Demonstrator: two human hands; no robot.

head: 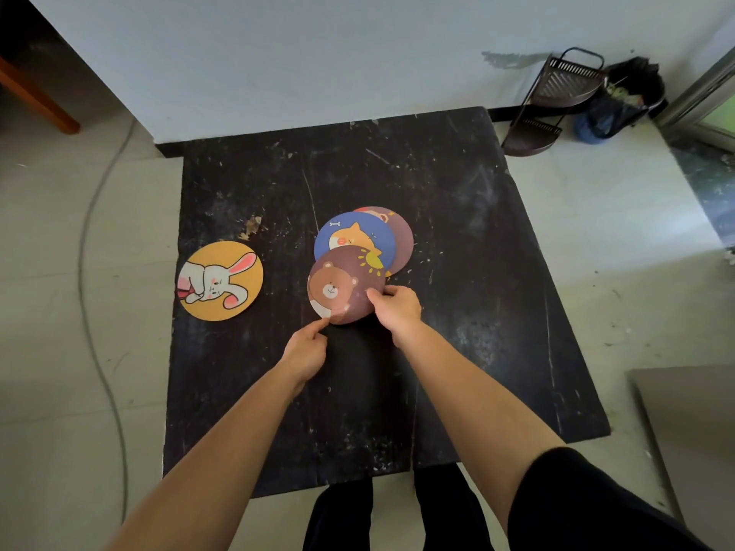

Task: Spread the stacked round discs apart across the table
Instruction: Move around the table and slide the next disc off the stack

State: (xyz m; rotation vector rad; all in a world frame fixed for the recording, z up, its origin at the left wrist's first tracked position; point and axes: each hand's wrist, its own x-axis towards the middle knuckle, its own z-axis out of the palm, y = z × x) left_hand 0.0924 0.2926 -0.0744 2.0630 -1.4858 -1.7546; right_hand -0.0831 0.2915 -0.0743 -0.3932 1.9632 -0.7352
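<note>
Three round discs overlap near the middle of the dark table (457, 216). On top and nearest me is a brown disc with a bear (340, 286). A blue disc with an orange animal (354, 236) lies under it, and a brown disc (399, 234) peeks out behind that. A yellow disc with a white rabbit (220, 281) lies alone at the table's left edge. My right hand (395, 308) pinches the bear disc's right rim, which looks slightly lifted. My left hand (306, 347) is curled, its index fingertip touching that disc's near edge.
The table stands against a white wall on a pale tiled floor. A dark metal corner rack (553, 101) and a black bag of rubbish (624, 101) sit at the back right. A cable (89, 240) runs along the floor on the left. A grey board (692, 439) lies at the right.
</note>
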